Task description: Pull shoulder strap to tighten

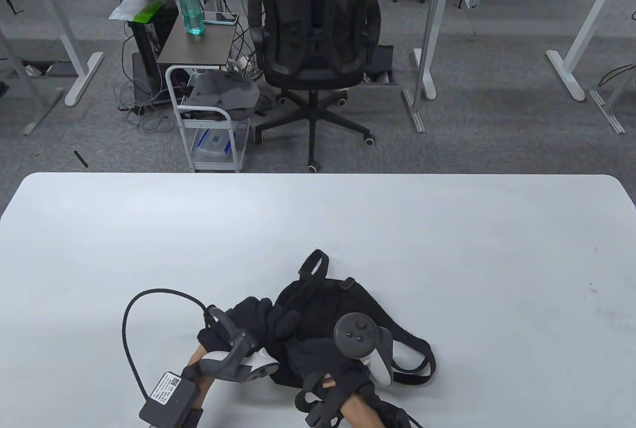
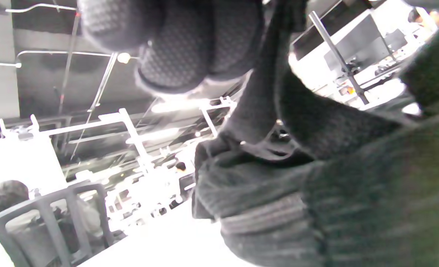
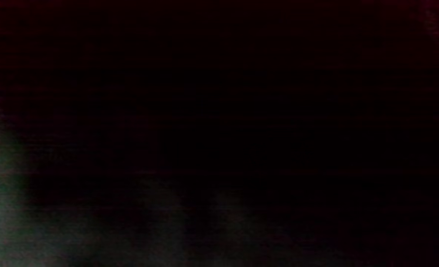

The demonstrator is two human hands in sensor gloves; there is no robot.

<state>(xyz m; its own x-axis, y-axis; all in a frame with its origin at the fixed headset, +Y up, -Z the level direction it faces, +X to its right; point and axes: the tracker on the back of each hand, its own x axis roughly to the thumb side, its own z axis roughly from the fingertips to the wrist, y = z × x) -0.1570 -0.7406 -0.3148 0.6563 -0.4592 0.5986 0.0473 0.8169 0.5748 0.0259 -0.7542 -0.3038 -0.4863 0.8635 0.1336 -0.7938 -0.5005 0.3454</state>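
Nothing here can be read. The only marking I can find is a white label (image 1: pixel 166 387) with a small square code and lines of tiny print, stuck on the black box (image 1: pixel 171 398) strapped at my left wrist near the tabletop's near edge; its print is too small to make out. My right wrist view is nearly black.

R wrist view near-black; right hand (image 1: pixel 343 393) grip hidden.
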